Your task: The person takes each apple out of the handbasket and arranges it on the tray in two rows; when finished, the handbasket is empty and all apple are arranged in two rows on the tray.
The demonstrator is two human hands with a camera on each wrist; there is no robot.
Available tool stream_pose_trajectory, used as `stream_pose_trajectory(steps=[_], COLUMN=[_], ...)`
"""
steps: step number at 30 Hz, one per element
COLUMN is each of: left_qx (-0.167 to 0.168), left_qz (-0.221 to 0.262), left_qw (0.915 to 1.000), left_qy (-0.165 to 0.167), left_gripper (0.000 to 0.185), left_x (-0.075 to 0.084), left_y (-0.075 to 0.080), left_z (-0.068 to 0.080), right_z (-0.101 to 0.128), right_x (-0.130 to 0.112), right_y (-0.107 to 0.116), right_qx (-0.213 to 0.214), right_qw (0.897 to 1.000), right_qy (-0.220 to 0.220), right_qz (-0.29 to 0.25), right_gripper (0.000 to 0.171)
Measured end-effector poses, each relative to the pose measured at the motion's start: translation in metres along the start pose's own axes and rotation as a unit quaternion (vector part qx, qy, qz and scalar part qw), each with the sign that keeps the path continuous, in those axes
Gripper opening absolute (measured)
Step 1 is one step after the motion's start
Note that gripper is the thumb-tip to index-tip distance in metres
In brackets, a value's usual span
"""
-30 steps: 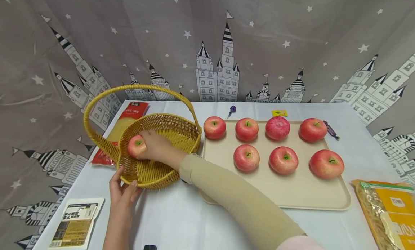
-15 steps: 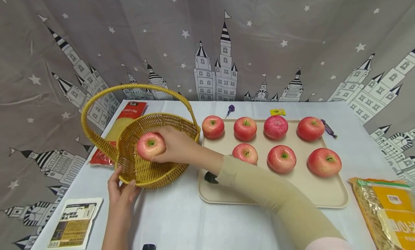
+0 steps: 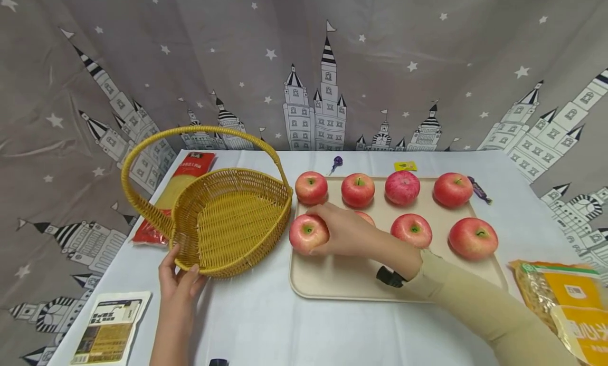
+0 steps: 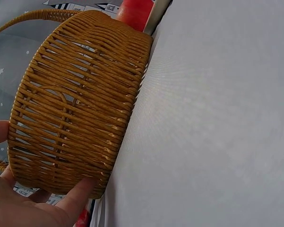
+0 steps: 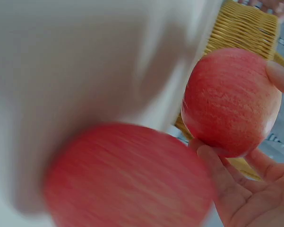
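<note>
A yellow wicker basket [image 3: 239, 213] with a tall arched handle stands at the left, its woven bottom showing. My left hand [image 3: 178, 289] grips its near left rim, thumb and fingers on either side of the wall. My right hand [image 3: 344, 231] holds a red apple [image 3: 305, 236] over the left part of the beige tray [image 3: 342, 284], and fingers wrap its side in the right wrist view. Behind that hand, another apple [image 3: 366, 217] is mostly hidden. Several apples, including the back-left apple [image 3: 311, 188], sit in a row along the tray's far edge.
A red pasta packet [image 3: 195, 164] lies partly behind the basket. A white and brown pouch [image 3: 111, 329] is at the front left, an orange bag [image 3: 570, 302] at the right. Small sweets, such as a purple lollipop [image 3: 337, 161], lie beyond the tray.
My right hand has lifted the apple out of the basket and carried it right, over the tray. The left hand stays on the basket's rim.
</note>
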State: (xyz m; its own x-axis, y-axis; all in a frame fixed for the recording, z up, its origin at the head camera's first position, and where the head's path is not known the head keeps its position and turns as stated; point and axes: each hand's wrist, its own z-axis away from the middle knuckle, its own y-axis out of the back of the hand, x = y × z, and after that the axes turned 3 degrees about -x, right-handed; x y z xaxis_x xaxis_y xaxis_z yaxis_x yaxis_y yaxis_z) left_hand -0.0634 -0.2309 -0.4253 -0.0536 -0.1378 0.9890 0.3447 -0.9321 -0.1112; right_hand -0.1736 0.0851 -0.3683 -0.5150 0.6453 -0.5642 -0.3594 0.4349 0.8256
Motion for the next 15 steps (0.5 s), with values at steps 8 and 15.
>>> stream_pose_trajectory(steps=[8,15], left_qx=[0.004,0.014], left_qz=[-0.003,-0.029], left_qw=[1.0,0.9995], left_qy=[0.001,0.002], left_gripper=[0.062,0.062], left_x=[-0.002,-0.006], left_y=[0.003,0.008], left_z=[-0.003,-0.005], right_z=[-0.005,0.007], right_x=[0.007,0.001], right_y=[-0.017,-0.009], right_qx=[-0.04,0.009], right_qw=[0.999,1.0], right_qy=[-0.018,0.014], right_qz=[0.017,0.014], right_gripper=[0.071,0.076])
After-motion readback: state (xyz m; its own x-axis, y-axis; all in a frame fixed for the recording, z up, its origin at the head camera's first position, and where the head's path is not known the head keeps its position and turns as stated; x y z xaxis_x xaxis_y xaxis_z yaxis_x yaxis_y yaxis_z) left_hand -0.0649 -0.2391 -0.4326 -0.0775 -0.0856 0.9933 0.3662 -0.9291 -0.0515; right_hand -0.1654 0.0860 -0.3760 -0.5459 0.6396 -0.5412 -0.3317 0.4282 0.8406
